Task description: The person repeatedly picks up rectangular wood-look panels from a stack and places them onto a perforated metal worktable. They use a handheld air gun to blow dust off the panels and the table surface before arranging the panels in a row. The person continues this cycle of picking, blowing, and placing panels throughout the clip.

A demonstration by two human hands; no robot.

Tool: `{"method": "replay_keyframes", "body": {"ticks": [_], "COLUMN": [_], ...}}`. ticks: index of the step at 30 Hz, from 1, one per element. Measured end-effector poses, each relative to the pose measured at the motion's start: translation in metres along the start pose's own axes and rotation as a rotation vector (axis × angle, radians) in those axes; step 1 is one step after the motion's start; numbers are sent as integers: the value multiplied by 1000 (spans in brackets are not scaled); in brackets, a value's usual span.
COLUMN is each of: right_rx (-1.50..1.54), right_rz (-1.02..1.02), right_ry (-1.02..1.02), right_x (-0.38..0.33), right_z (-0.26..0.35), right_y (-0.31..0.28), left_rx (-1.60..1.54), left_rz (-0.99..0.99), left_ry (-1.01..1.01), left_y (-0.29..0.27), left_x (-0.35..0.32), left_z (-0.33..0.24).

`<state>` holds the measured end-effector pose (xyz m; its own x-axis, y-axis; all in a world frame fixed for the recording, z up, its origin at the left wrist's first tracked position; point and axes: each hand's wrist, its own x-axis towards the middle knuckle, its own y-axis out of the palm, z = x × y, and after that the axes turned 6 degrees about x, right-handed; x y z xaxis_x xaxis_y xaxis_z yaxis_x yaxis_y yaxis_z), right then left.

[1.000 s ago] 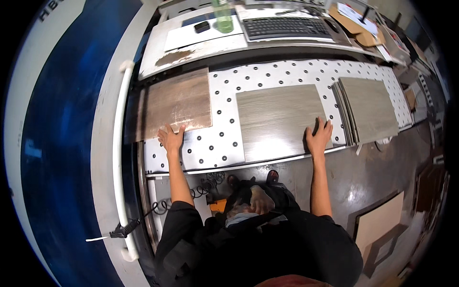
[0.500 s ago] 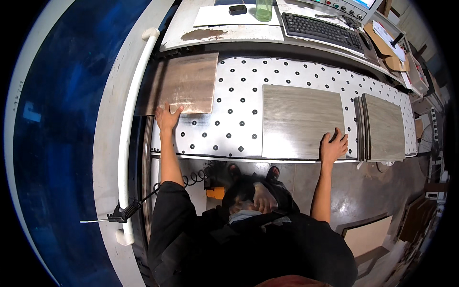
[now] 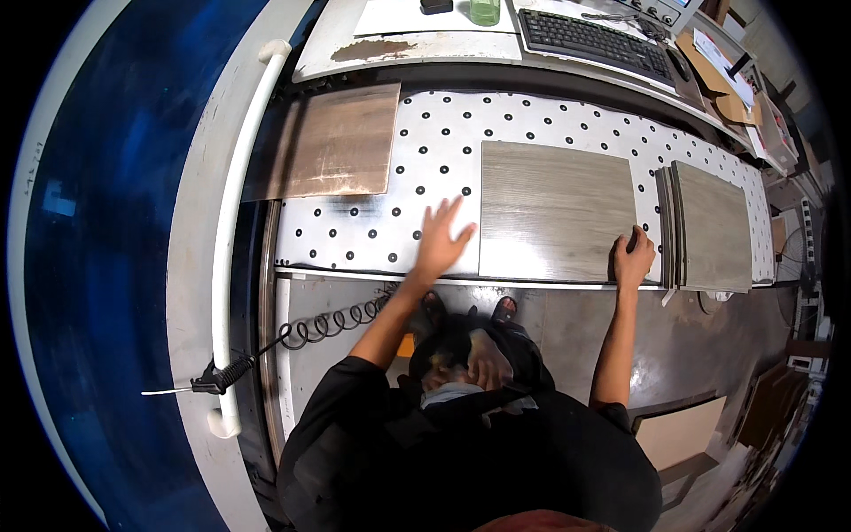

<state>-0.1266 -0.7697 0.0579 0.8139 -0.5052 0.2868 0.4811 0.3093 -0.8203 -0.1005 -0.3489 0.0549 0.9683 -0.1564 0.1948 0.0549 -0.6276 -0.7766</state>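
Note:
A grey-brown wood-grain panel lies flat on the white table dotted with black points. My left hand is over the table just left of this panel, fingers spread, holding nothing. At the panel's near right corner, my right hand has its fingers curled against the edge; their undersides are hidden. Close to its right stands a stack of similar panels, with several edges showing on its left side. A browner wood-grain board lies at the table's far left, apart from both hands.
A white rail runs along the left, with a black air gun and coiled hose by it. Beyond the table, a shelf holds a keyboard, a mouse and a green glass. A pale board leans at lower right.
My left hand has left the brown board's near edge and moved right, toward the grey-brown panel. My right hand stays at that panel's corner, shifted slightly right. The panels keep their places.

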Motion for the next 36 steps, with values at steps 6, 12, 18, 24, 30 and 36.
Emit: {"method": "replay_keyframes", "body": {"ticks": [6,12,18,24,30,36], "right_rx": [64,189,747,642,658,637], "right_rz": [12,-25,257,356,379,360], "right_ry": [-2,-36,-194,-394,-454,-468], "right_x": [0,-24,-66,-72,-70,-71], "right_z": [15,65,171,214,209,214], "right_y": [3,22,67,90,91,90], "left_rx": [-264,-455,-75,327,290,233], "left_rz": [52,-108,-245,-518,-343,-265], "left_ry": [-56,-190,-357,-586,-885,-891], "left_y": [19,-23,-131,-158,-127,-121], "left_x": [0,-10,13,-5,-17,-6], "left_z": [-42,-26,70,149,180,194]}}
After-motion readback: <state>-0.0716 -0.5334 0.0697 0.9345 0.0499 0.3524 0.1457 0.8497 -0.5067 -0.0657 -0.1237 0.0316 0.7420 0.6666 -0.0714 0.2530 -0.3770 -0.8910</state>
